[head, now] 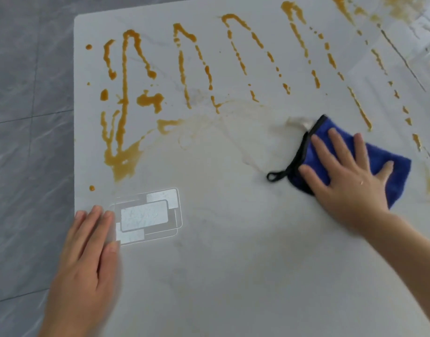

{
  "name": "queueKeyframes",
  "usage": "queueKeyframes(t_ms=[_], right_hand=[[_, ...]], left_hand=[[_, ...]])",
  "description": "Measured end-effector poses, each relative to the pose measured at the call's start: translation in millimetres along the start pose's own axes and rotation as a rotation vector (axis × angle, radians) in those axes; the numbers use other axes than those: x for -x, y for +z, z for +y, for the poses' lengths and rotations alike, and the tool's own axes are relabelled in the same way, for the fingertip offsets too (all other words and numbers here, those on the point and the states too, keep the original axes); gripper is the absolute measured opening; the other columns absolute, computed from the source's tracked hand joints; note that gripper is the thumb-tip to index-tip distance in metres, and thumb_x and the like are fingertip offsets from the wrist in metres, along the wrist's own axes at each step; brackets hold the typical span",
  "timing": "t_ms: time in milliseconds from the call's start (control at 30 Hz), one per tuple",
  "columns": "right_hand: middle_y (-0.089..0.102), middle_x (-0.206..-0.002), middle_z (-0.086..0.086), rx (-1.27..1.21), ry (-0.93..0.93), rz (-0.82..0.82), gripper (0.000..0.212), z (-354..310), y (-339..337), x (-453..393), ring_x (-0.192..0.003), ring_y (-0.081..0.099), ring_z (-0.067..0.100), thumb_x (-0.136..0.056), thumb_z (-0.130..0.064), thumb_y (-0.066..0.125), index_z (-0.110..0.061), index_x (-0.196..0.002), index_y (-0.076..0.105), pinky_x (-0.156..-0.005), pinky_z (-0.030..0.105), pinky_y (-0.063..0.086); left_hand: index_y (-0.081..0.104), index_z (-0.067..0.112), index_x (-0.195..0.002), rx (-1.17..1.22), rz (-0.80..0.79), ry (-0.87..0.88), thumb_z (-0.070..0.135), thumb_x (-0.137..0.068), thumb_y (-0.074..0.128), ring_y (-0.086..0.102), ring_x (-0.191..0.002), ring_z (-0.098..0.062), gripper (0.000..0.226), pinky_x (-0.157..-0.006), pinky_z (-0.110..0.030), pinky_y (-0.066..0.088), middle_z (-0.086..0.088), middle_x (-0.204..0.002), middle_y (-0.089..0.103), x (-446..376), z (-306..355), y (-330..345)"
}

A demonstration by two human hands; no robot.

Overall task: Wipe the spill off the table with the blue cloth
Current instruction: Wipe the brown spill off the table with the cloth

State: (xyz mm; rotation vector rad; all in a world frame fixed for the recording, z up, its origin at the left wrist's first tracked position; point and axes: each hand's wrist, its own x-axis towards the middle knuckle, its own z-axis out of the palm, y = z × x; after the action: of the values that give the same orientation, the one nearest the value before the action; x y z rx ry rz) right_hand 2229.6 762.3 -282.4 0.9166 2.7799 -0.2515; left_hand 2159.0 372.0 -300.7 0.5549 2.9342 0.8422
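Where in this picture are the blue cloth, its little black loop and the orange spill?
blue cloth (394, 166): head view, on the bare blue fabric right of the thumb.
black loop (273, 176): head view, on the strap's left end, lying on the table.
orange spill (122, 156): head view, on the thick smeared patch at left.

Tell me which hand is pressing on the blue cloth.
The right hand: it lies flat, fingers spread, on the blue cloth. The left hand rests flat on the bare table near its left edge, touching no cloth.
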Motion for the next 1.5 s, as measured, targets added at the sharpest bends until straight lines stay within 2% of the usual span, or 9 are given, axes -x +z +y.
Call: queueKeyframes(t_ms=[167, 300, 533, 600, 700, 767, 1067, 1233, 1500], right_hand=[[-0.006, -0.159, -0.015, -0.051, 0.210, 0.017, 0.073, 43, -7, -3, -0.146, -0.012, 0.020, -0.078, -0.080, 0.005, -0.049, -0.143, 0.000, -0.107, 0.073, 0.001], [-0.015, -0.157, -0.017, -0.051, 0.284, -0.040, 0.080, 44, 2, 52, -0.145, -0.017, 0.019, -0.071, -0.082, -0.002, -0.049, -0.143, -0.006, -0.108, 0.072, 0.001], [-0.042, -0.138, -0.023, 0.069, -0.085, -0.089, 0.065, -31, 20, 75, -0.140, -0.033, 0.022, -0.076, -0.077, -0.006, -0.049, -0.130, -0.029, -0.108, 0.069, -0.005], [-0.026, -0.148, -0.018, 0.064, -0.176, -0.068, 0.074, -61, 22, 73, -0.144, -0.022, 0.028, -0.076, -0.074, 0.000, -0.044, -0.143, -0.009, -0.106, 0.072, -0.002], [0.019, -0.157, -0.005, 0.086, -0.335, -0.066, 0.072, -112, 21, 75, -0.144, 0.010, 0.039, -0.082, -0.068, 0.020, -0.033, -0.145, 0.030, -0.099, 0.079, 0.012], [0.032, -0.153, -0.001, 0.116, -0.460, -0.069, 0.068, -139, 24, 77, -0.141, 0.021, 0.042, -0.084, -0.066, 0.026, -0.031, -0.141, 0.038, -0.095, 0.080, 0.018], [-0.006, -0.160, -0.008, 0.092, -0.831, -0.069, 0.066, -211, 35, 57, -0.143, -0.021, 0.034, -0.089, -0.065, 0.018, -0.038, -0.147, 0.005, -0.093, 0.071, -0.027], [-0.003, -0.160, -0.011, 0.089, -0.974, -0.070, 0.059, -241, 33, 40, -0.144, -0.019, 0.032, -0.092, -0.059, 0.022, -0.041, -0.147, 0.009, -0.097, 0.073, -0.021], [0.003, -0.159, -0.014, 0.126, -1.072, -0.030, 0.060, -259, 29, 16, -0.146, -0.011, 0.029, -0.089, -0.060, 0.029, -0.045, -0.145, 0.014, -0.101, 0.075, -0.009]], left_hand=[[0.043, 0.006, -0.136, -0.008, -0.013, -0.018, 0.045, -0.093, 0.026, 0.008, -0.141, 0.007, 0.061, -0.113, -0.009, 0.007, 0.015, -0.148, 0.025, 1, 2, -2], [0.045, 0.001, -0.133, -0.013, -0.036, -0.007, 0.055, -0.095, 0.017, 0.015, -0.141, -0.007, 0.072, -0.114, -0.010, 0.006, -0.001, -0.145, 0.032, 0, 6, -3], [0.043, 0.004, -0.135, 0.005, -0.030, -0.011, 0.043, -0.093, 0.026, 0.004, -0.140, 0.011, 0.060, -0.112, -0.005, 0.004, 0.001, -0.146, 0.030, 0, 7, -4], [0.044, 0.002, -0.134, -0.010, -0.029, 0.004, 0.034, -0.091, 0.029, 0.007, -0.141, 0.007, 0.055, -0.112, -0.005, 0.004, -0.002, -0.145, 0.033, -1, 7, -3], [0.044, 0.002, -0.134, -0.012, -0.020, -0.011, 0.033, -0.090, 0.029, 0.016, -0.140, -0.006, 0.055, -0.113, -0.007, 0.005, -0.002, -0.145, 0.034, -1, 6, -3], [0.043, 0.005, -0.135, -0.012, -0.025, -0.022, 0.034, -0.091, 0.029, 0.015, -0.140, -0.006, 0.055, -0.113, -0.008, 0.005, 0.001, -0.145, 0.032, 0, 6, -2], [0.044, -0.005, -0.131, -0.025, -0.069, 0.007, 0.042, -0.098, 0.019, 0.022, -0.137, -0.019, 0.063, -0.114, -0.011, 0.007, -0.010, -0.141, 0.036, -2, 7, -5], [0.045, -0.013, -0.126, 0.022, -0.054, -0.015, 0.022, -0.086, 0.031, 0.023, -0.133, -0.019, 0.055, -0.111, -0.006, 0.007, -0.012, -0.137, 0.034, -3, 5, -5], [0.036, -0.003, -0.135, 0.063, -0.064, -0.061, 0.033, -0.084, 0.030, 0.014, -0.137, -0.005, 0.062, -0.111, -0.005, 0.004, -0.005, -0.144, 0.029, -3, 6, -6]])
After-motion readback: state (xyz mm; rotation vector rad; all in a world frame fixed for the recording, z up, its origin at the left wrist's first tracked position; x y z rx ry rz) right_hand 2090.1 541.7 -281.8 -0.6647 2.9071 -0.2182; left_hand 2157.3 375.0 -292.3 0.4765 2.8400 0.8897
